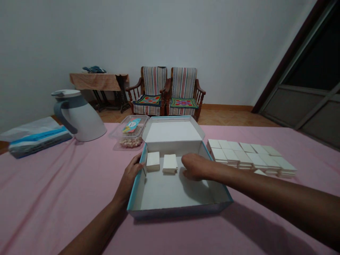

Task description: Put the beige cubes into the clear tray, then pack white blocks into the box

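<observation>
An open light-blue cardboard box with a white inside stands on the pink cloth, its lid folded back. My left hand grips the box's left wall, thumb at the rim. Inside, along the far side, are a white stack of small square pieces at the left and another white stack beside it. Just right of that second stack, my right hand reaches into the box with its fingers curled closed. Whatever it may hold is hidden behind the hand. Rows of white square stacks lie right of the box.
A clear plastic container of round, nut-like food sits behind the box at left. Farther left are a grey-white jug and a blue-and-white plastic package. Two wooden armchairs and a cloth-covered table stand by the wall.
</observation>
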`<state>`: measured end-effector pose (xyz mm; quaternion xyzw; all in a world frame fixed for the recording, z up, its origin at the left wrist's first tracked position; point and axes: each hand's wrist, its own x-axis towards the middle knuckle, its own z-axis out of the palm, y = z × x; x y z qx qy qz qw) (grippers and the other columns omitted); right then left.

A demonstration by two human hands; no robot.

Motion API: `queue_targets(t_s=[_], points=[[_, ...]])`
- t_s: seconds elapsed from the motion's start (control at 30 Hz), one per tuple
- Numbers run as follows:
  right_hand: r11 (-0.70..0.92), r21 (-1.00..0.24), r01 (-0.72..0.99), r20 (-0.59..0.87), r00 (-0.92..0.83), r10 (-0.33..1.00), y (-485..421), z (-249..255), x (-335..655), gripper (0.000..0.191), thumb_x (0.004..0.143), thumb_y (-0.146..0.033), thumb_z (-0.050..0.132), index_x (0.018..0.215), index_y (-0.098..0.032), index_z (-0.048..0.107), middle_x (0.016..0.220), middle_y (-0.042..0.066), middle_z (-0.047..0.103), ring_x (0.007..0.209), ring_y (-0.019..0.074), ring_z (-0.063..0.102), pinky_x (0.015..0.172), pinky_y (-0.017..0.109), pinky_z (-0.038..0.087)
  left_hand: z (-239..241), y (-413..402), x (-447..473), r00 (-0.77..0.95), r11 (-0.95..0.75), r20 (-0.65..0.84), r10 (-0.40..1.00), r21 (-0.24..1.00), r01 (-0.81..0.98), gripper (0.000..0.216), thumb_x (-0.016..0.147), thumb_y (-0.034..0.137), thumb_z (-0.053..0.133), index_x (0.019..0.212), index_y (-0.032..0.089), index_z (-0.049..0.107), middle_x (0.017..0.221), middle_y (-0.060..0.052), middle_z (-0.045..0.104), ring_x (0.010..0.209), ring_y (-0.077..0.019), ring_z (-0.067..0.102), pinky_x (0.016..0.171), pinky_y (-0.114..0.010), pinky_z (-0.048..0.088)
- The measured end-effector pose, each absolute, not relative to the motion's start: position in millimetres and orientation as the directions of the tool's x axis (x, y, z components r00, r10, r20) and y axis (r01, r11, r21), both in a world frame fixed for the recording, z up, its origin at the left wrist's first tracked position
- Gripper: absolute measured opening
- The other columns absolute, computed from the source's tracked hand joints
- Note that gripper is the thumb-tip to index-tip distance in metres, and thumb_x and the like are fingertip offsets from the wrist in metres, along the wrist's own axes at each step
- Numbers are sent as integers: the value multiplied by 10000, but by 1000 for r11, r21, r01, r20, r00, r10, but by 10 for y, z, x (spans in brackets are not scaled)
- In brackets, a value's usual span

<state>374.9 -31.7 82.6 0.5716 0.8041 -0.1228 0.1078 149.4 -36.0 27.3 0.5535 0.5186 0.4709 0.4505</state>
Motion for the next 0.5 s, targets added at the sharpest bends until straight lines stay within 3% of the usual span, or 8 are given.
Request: queue_targets(t_s=[0.13,0.3,0.5], points=[[167,-163,972,-442,-224,869,-227,596,3674,337,608,-88,678,934,-5,699,963,240,710,909,312,690,681,299,549,286,-375,1498,-3,-30,31,1000,991,129,650,726,450,517,1296,137,529,1222,-94,627,1086,-315,565,889,-401,470],[-58,-368,928,-562,-172,809,-34,473,3509,185,672,-107,607,812,-24,695,784,163,740,566,202,687,446,239,522,285,-381,1494,17,-8,6,1000,991,132,694,733,469,509,1346,147,477,1229,-101,616,1032,-308,587,803,-391,500],[3,-384,923,-478,-201,855,139,497,3319,193,620,-82,629,797,-31,687,768,161,736,574,209,681,460,251,529,317,-383,1518,-11,-23,25,1000,992,125,616,709,429,523,1252,141,566,1090,-78,683,933,-275,621,778,-371,511]])
